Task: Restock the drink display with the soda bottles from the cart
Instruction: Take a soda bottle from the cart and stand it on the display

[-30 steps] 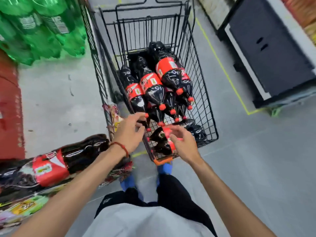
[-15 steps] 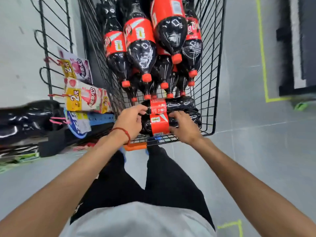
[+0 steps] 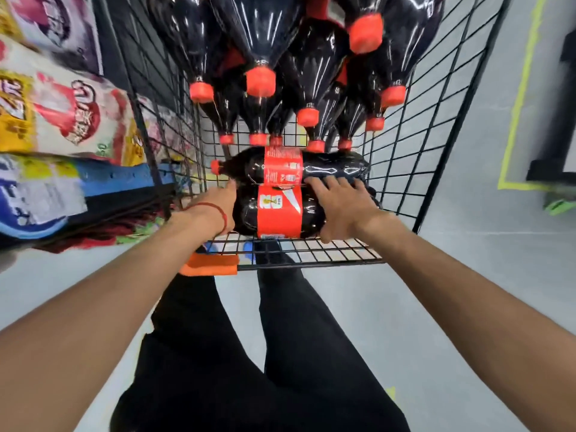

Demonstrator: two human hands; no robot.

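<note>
A black wire cart (image 3: pixel 436 145) holds several dark soda bottles with red caps and red labels. Most lie with their caps pointing toward me. Two lie crosswise at the near end: a far bottle (image 3: pixel 330 166) and a near bottle (image 3: pixel 277 213). My left hand (image 3: pixel 215 207), with a red string on its wrist, grips the near bottle's left end. My right hand (image 3: pixel 343 204) wraps its right end, fingers spread over the top and touching the far bottle. The near bottle's cap is hidden behind my left hand.
Snack bags (image 3: pixel 62 110) hang on a rack to the left of the cart. An orange handle piece (image 3: pixel 208 265) sticks out at the cart's near edge. Grey floor with yellow tape (image 3: pixel 517 98) lies to the right. My dark trousers fill the bottom.
The view has dropped closer over the cart. Both hands have moved from reaching in to closing around the ends of the near crosswise bottle.
</note>
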